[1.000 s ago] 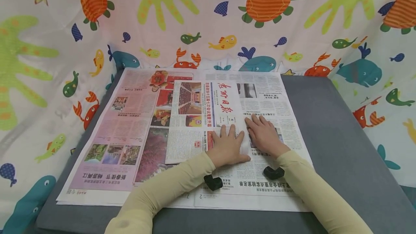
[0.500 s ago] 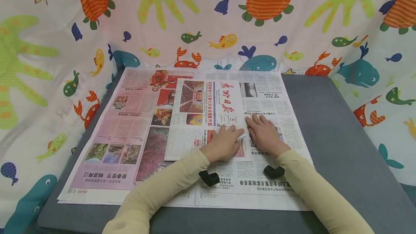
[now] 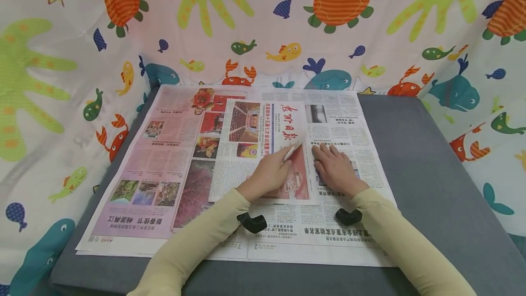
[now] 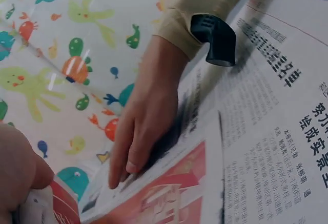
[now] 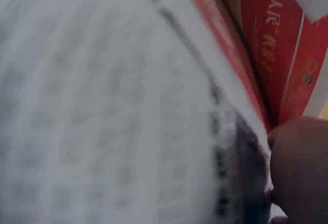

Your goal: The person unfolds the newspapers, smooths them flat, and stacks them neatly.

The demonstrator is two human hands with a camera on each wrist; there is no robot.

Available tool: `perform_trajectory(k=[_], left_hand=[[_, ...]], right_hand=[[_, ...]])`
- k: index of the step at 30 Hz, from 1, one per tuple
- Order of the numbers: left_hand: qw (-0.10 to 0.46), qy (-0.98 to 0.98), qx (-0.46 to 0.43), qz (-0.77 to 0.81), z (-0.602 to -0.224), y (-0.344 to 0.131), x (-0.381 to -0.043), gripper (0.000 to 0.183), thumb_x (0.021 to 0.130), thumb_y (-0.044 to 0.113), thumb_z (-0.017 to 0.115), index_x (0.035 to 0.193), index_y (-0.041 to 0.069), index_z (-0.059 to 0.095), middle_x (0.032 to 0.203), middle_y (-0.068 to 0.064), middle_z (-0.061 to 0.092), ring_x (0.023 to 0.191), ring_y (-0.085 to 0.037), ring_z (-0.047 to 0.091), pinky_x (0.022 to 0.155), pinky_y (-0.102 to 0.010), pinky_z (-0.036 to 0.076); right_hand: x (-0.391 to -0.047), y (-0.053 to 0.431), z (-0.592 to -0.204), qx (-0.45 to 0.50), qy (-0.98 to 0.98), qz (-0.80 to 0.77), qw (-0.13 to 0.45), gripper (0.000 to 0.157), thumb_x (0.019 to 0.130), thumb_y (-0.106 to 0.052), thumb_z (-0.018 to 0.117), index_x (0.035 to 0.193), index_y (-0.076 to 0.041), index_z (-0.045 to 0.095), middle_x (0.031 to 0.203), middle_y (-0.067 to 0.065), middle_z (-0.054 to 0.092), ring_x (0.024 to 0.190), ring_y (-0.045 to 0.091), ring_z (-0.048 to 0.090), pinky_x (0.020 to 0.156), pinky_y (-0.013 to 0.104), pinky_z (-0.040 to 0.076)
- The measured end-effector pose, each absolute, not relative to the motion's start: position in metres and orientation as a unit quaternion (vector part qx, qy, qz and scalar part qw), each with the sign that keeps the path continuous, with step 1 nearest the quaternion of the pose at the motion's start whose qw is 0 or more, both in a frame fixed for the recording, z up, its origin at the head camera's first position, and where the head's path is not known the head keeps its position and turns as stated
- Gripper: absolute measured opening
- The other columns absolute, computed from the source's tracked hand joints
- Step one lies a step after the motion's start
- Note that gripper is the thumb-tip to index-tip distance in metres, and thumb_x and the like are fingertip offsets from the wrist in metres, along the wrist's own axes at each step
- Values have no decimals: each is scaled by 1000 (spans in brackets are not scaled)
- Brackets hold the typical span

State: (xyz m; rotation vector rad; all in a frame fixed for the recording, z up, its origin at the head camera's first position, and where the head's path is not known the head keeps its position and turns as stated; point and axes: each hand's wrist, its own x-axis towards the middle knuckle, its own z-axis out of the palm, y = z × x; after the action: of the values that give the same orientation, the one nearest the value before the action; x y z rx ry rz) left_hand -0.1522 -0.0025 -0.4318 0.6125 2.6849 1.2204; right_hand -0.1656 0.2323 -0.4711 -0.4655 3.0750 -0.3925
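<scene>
On a spread of large newspaper sheets [image 3: 148, 168] lies a smaller folded newspaper [image 3: 230, 175] with a red masthead. My left hand [image 3: 267, 170] pinches a white bit of its page, peeled up between thumb and fingers, beside a red printed picture [image 3: 296, 182]. In the left wrist view that hand [image 4: 20, 170] fills the lower left corner, partly hiding the held paper. My right hand [image 3: 334, 168] rests with fingers extended along the folded newspaper's right edge. The right wrist view shows only part of the right hand [image 5: 300, 167] beside blurred print.
The newspapers cover much of a grey table [image 3: 427, 186], bare to the right and along the front edge. A cloth [image 3: 246, 22] printed with sea animals hangs behind and at the sides. Black wrist cameras [image 3: 252, 223] sit below both hands.
My left hand went from lying spread on the folded newspaper to pinching its page, and shifted slightly left and up. More of the red picture shows. The right hand has stayed in place.
</scene>
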Motion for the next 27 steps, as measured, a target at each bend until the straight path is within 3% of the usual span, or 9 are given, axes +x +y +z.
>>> perform_trajectory(k=[4, 7, 13, 18, 24, 27], left_hand=[[19, 866, 195, 460, -425, -19, -148, 50, 106, 20, 49, 155, 15, 45, 135, -18, 67, 70, -26, 63, 74, -42, 53], [-13, 854, 183, 487, -418, -31, -145, 49, 106, 20, 50, 153, 9, 46, 134, -20, 67, 88, -25, 66, 81, -42, 53], [-80, 835, 153, 523, -403, -53, -141, 42, 104, 15, 51, 144, 1, 53, 101, -21, 71, 71, -24, 66, 68, -40, 55], [-144, 830, 107, 529, -397, -74, -141, 40, 102, 12, 52, 141, 2, 55, 113, -22, 73, 90, -29, 73, 78, -46, 59], [-237, 818, 57, 521, -398, -112, -148, 39, 98, 5, 55, 135, -5, 59, 96, -27, 71, 71, -31, 60, 62, -37, 46], [-257, 821, 20, 509, -402, -137, -149, 41, 97, 5, 55, 137, -3, 58, 103, -29, 70, 81, -35, 65, 72, -44, 51]], right_hand=[[-166, 223, -470, -157, 977, -141, 17, 61, 107, -39, 45, 159, -8, 36, 163, 27, 32, 149, 56, 27, 115, 72, 26], [-165, 213, -472, -197, 971, -135, 10, 66, 104, -45, 50, 158, -8, 38, 163, 28, 31, 149, 57, 27, 114, 75, 27], [-163, 199, -471, -239, 965, -108, 19, 73, 101, -50, 53, 161, -15, 32, 166, 23, 29, 151, 55, 25, 116, 74, 23], [-164, 200, -470, -240, 966, -90, 25, 73, 101, -52, 53, 162, -17, 32, 166, 22, 30, 151, 56, 24, 116, 75, 22], [-164, 203, -467, -223, 969, -90, 49, 73, 101, -55, 52, 162, -20, 31, 168, 19, 26, 152, 56, 19, 118, 75, 16], [-163, 207, -467, -216, 971, -88, 54, 73, 101, -54, 52, 162, -19, 31, 168, 19, 26, 153, 56, 17, 119, 75, 14]])
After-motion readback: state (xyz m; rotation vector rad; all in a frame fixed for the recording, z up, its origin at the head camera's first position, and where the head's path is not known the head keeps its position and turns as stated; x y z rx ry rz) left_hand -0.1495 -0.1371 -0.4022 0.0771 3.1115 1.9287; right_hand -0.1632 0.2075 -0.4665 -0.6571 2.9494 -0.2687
